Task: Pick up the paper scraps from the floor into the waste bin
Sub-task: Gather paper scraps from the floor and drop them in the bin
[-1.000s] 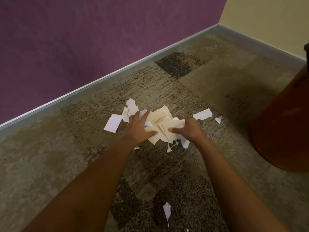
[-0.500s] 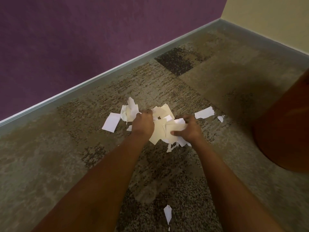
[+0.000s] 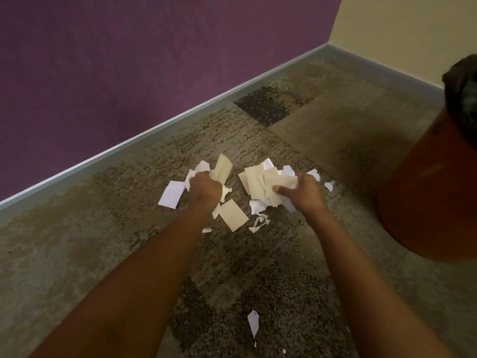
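My left hand [image 3: 206,188] is closed around a bunch of cream and white paper scraps [image 3: 222,167] that stick up from the fist. My right hand [image 3: 304,193] grips a fan of cream scraps [image 3: 260,183] by their right edge. Loose on the carpet lie a white rectangle [image 3: 171,193], a cream rectangle [image 3: 233,215], torn white bits [image 3: 260,223] between my wrists, and a small white piece [image 3: 253,322] near me. The orange waste bin [image 3: 428,202] with a dark liner [image 3: 462,96] stands at the right.
A purple wall [image 3: 129,60] with a pale baseboard [image 3: 154,130] runs diagonally behind the scraps and meets a cream wall [image 3: 413,29] at the far corner. The floor is patterned brown carpet [image 3: 309,125].
My hands have pulled apart, splitting the pile: the left took a bunch leftward, the right kept the cream sheets. A cream rectangle now lies uncovered between them. The bin's dark liner came into view.
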A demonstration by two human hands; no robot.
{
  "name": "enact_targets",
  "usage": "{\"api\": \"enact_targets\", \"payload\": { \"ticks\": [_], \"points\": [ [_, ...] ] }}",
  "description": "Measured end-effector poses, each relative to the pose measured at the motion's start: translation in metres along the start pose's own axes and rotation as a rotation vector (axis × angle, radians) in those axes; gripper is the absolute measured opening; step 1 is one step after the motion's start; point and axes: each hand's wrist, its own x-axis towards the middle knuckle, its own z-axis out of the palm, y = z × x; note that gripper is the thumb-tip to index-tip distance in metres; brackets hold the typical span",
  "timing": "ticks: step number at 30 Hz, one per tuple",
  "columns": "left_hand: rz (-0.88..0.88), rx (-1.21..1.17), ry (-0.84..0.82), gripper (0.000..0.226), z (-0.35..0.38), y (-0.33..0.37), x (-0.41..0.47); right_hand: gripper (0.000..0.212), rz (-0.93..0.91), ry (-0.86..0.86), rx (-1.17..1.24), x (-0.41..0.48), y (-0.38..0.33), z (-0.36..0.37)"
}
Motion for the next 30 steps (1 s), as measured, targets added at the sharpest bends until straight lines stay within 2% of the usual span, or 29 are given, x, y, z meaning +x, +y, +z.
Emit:
{"api": "enact_targets", "payload": {
  "ticks": [4, 11, 17, 21, 23, 25, 28, 30],
  "points": [
    [-0.229, -0.174, -0.149, 0.043, -0.011, 0.015, -0.009, 0.055, -0.063, 0.114, -0.029, -0.019, -0.021, -0.049],
    [-0.315, -0.495, -0.239, 0.034, -0.018, 0.059, -0.038, 0.045, -0.184, 0.321, -0.113, -0.047, -0.048, -0.159],
    [-0.17, -0.51, -0.321, 0.038, -0.024, 0.124, -0.066, 0.022, -0.292, 0.527, -0.245, -0.068, -0.053, -0.263],
    [-0.057, -0.627, -0.37, 0.034, -0.023, 0.174, -0.089, 0.026, -0.241, 0.634, -0.319, -0.075, -0.04, -0.313],
    [0.013, -0.631, -0.385, 0.031, -0.022, 0.201, -0.106, 0.026, -0.163, 0.646, -0.345, -0.073, -0.026, -0.327],
    [0.091, -0.622, -0.379, 0.042, -0.019, 0.228, -0.124, 0.024, -0.09, 0.627, -0.397, -0.068, -0.01, -0.332],
    [0.097, -0.74, -0.487, 0.035, -0.021, 0.262, -0.153, 0.027, 0.004, 0.575, -0.458, -0.056, 0.015, -0.333],
    [0.126, -0.724, -0.499, 0.043, -0.017, 0.281, -0.163, 0.029, 0.061, 0.521, -0.462, -0.048, 0.029, -0.331]
  ]
}}
